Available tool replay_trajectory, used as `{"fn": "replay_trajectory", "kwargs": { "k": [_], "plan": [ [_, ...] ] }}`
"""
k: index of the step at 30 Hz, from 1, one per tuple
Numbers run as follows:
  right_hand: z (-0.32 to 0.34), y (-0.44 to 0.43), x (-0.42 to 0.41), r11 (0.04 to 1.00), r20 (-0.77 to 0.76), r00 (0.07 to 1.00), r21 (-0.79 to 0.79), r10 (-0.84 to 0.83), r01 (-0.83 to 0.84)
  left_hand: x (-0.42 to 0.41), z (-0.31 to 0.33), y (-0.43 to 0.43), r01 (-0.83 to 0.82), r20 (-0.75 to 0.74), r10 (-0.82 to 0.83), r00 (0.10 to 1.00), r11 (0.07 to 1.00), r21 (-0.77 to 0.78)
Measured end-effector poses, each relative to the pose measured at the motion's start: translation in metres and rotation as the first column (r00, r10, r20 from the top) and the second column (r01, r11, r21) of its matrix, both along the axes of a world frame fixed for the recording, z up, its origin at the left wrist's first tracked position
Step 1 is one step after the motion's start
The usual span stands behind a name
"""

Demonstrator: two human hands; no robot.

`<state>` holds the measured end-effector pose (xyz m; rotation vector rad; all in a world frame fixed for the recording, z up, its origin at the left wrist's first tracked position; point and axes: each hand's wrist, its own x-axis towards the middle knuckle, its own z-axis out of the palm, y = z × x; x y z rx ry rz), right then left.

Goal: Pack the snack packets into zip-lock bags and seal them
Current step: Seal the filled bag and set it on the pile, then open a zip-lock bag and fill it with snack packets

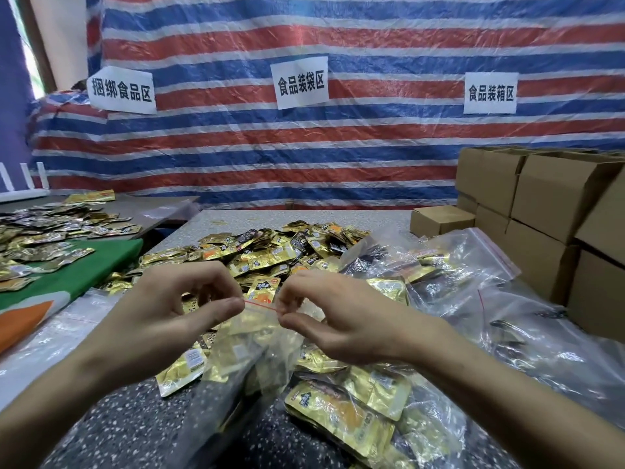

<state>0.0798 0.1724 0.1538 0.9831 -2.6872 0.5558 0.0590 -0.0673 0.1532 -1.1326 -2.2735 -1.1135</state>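
Centrally, just below the middle of the frame, a clear zip-lock bag (250, 336) is held up over the speckled table (135, 431). Its red seal strip (260, 306) runs between the two hands. The left hand (176, 309) pinches the strip's left end between thumb and curled forefinger, and the right hand (338, 319) pinches the right end in the same manner. Gold snack packets show through the bag's wall; whether the strip is fully pressed closed cannot be told.

Behind the hands, at the centre of the frame, a loose heap of gold and black snack packets (270, 248) lies directly on the table.

At lower right, a filled zip-lock bag (355, 411) rests on the table edge with gold packets stacked flat inside it. Further filled bags (439, 265), one showing a red strip along its top, are piled at centre right.

At the right edge stand stacked brown cardboard boxes (541, 204); their contents are not visible. A smaller box (439, 220) sits just in front of them.

At left, more packets (40, 231) are scattered over a second table and a green cloth (67, 275).

The background is a red, white and blue striped tarpaulin (304, 147) bearing three white paper signs (301, 82).
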Motion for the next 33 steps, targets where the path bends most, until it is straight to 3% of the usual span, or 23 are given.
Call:
{"fn": "replay_trajectory", "kwargs": {
  "k": [9, 13, 18, 23, 26, 28, 30, 33],
  "plan": [
    [-0.02, 0.021, -0.006, 0.99, 0.003, 1.0, -0.138, 0.025, -0.024, -0.01, 0.004, -0.005, 0.042, 0.052, -0.045, 0.998, 0.996, 0.073],
    [-0.036, 0.037, -0.008, 0.99, 0.078, 0.996, -0.132, -0.049, 0.059, -0.023, 0.007, -0.019, 0.003, 0.126, -0.023, 0.992, 0.989, 0.151],
    [-0.044, 0.055, 0.006, 0.955, 0.073, 0.994, -0.279, -0.084, 0.101, -0.031, 0.005, -0.014, -0.013, 0.212, -0.028, 0.977, 0.982, 0.191],
    [-0.029, 0.072, 0.02, 0.911, 0.124, 0.991, -0.403, -0.043, 0.09, -0.048, 0.009, 0.012, -0.028, 0.239, -0.014, 0.971, 0.985, 0.171],
    [-0.024, 0.087, 0.018, 0.879, 0.167, 0.977, -0.435, -0.131, 0.192, -0.073, 0.004, 0.042, -0.103, 0.247, 0.079, 0.966, 0.991, 0.088],
    [-0.032, 0.099, 0.007, 0.836, 0.225, 0.928, -0.408, -0.298, 0.367, -0.094, -0.007, 0.07, -0.173, 0.251, 0.159, 0.955, 0.984, 0.034],
    [-0.046, 0.111, -0.01, 0.725, 0.319, 0.821, -0.39, -0.473, 0.568, -0.115, -0.026, 0.103, -0.267, 0.287, 0.271, 0.919, 0.962, -0.056],
    [-0.071, 0.119, -0.032, 0.516, 0.55, 0.668, -0.43, -0.501, 0.741, -0.131, -0.064, 0.15, -0.342, 0.38, 0.395, 0.836, 0.918, -0.202]
  ]
}}
